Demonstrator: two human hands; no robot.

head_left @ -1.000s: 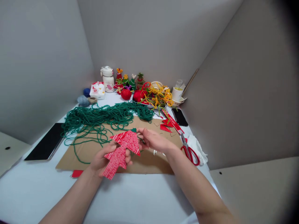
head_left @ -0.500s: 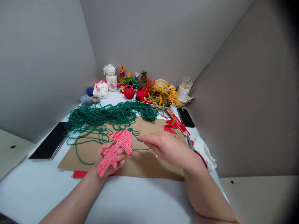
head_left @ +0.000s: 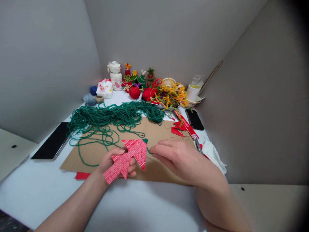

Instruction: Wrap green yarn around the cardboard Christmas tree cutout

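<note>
My left hand (head_left: 108, 162) grips a red-and-white patterned tree-shaped cutout (head_left: 127, 158) by its lower edges, its tip pointing up and right. A small wrap of green yarn (head_left: 145, 140) covers that tip. From there a short strand runs to the fingertips of my right hand (head_left: 177, 158), which are pinched together on the yarn just right of the cutout. Behind both hands a big loose tangle of green yarn (head_left: 106, 112) spreads over the back of a brown cardboard sheet (head_left: 154, 132), with loops trailing forward.
Red scraps (head_left: 178, 129), a red-edged strip (head_left: 185, 124) and scissors (head_left: 198, 145) lie at right, near a phone (head_left: 194, 119) and white tissue (head_left: 213, 154). A black tablet (head_left: 51, 141) lies left. A bottle (head_left: 116, 75), small ornaments (head_left: 127, 77) and yellow yarn (head_left: 172, 95) stand behind.
Both hands have moved a little right, carrying the cutout along. The green strand between its tip and my right fingers looks shorter. The view has shifted slightly.
</note>
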